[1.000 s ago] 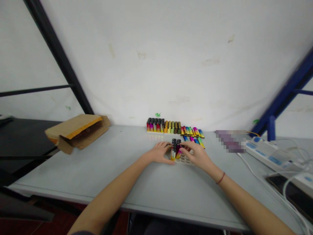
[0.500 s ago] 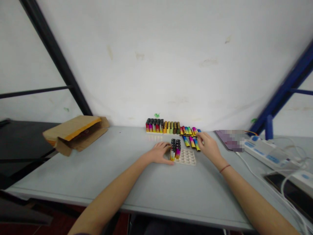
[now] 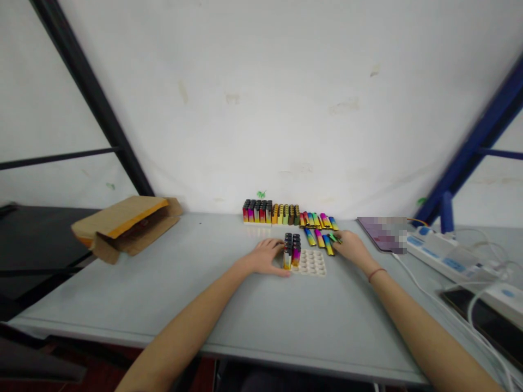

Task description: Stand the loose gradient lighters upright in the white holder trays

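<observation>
Tray (image 3: 314, 265): left columns hold upright lighters (image 3: 292, 249), remaining holes vacant. Your left hand (image 3: 267, 257) flat against tray's left edge; your right hand (image 3: 349, 245) closing on loose lighter (image 3: 335, 238) right of tray. More loose lighters (image 3: 316, 231) behind tray.

Tray (image 3: 312, 264) lies between hands, loose lighters (image 3: 320, 238) behind.

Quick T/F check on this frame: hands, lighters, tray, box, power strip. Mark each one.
1. The left hand rests against the white dimpled plastic tray. True.
2. The tray is full of lighters. False: only a few upright lighters fill its left end.
3. The right hand is at the loose rainbow-coloured lighters lying flat. True.
4. The brown cardboard box sits right of the tray. False: far left.
5. The white power strip lies on the grey table's right side. True.
</observation>
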Available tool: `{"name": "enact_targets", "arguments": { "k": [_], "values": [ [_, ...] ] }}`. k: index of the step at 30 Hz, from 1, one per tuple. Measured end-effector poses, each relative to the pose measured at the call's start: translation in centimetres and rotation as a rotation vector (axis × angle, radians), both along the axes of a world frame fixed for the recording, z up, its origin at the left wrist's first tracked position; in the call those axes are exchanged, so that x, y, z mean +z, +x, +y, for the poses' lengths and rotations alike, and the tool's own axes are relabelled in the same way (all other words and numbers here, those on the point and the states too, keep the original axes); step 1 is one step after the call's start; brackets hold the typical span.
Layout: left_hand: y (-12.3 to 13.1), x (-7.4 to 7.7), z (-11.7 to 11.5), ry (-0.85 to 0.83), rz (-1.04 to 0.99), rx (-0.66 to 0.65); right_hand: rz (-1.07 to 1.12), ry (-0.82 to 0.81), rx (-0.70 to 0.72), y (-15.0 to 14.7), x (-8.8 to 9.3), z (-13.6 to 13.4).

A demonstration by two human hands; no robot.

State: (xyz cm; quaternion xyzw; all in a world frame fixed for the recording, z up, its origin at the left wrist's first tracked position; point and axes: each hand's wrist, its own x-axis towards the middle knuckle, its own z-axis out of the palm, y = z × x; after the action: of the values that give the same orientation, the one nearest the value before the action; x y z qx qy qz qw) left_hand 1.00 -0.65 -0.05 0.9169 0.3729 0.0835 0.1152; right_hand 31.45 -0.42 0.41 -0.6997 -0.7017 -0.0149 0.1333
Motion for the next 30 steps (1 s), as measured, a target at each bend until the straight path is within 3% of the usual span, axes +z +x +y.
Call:
{"name": "enact_targets", "arguments": {
  "k": [11,17,24,30],
  "values": [
    [-0.1,0.1,-0.1,0.001,0.001,-0.002,-0.047,-0.049,0.008,-0.1,-0.5,0.0],
    [0.0,0.1,0.0,0.000,0.001,-0.007,0.135,0.091,-0.017,0.0,-1.0,0.1],
    [0.0,0.2,-0.1,-0.016,-0.014,0.001,0.420,0.217,-0.047,-0.6,-0.1,-0.2],
    [0.1,0.2,-0.2,-0.013,-0.022,0.002,0.496,0.263,0.077,-1.4,0.4,-0.7]
  ]
}}
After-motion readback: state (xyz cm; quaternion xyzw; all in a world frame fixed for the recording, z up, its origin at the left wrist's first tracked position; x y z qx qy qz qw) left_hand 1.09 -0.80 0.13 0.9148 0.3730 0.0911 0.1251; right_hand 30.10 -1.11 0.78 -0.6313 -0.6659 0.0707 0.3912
